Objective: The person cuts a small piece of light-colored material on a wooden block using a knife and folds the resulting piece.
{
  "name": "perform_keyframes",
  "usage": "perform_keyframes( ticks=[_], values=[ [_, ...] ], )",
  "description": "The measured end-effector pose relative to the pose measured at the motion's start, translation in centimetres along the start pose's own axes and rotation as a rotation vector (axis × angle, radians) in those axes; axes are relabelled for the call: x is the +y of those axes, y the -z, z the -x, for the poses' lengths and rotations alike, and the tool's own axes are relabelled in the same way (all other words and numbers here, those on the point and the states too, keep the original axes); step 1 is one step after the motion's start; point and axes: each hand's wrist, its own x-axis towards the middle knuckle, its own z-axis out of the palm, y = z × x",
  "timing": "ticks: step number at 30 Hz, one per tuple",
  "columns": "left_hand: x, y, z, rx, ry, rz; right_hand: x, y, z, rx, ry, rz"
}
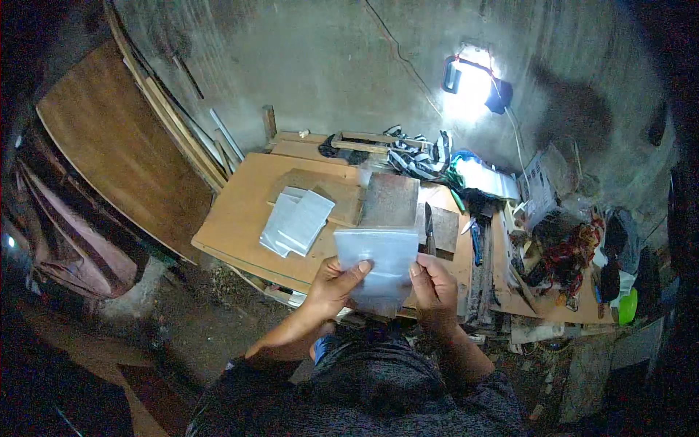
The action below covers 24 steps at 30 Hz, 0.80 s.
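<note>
Left hand [331,290] and right hand [437,297] each pinch one side of a pale translucent plastic packet [386,249] at the lower middle of the frame, thumbs on its face, other fingers mostly hidden. Its straight top edge shows just below a dark rectangular block [390,200]; whether they touch, I cannot tell. Left of centre, overlapping pale sheets [297,221] lie on the brown table [231,207], whose surface runs on leftward to its corner, its near edge slanting down toward the left forearm. Right of the block lies a dark knife-like tool [429,227]. Farther up, striped cloth [422,162] lies bunched by the wall [320,73], under a glowing lamp [471,87] at upper right.
</note>
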Motion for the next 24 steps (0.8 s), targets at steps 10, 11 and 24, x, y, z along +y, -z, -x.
perform_keyframes(
  ticks=[10,11,24],
  values=[
    [0.4,1.2,0.6,-0.032,-0.059,-0.074,-0.3,-0.1,0.4,-0.028,0.049,-0.024],
    [0.3,1.6,0.6,-0.031,-0.031,-0.032,-0.8,0.2,0.4,-0.068,0.024,0.014],
    [-1.4,4.6,1.1,-0.168,0.058,0.389,-2.9,-0.8,0.9,-0.236,0.299,0.043]
  ],
)
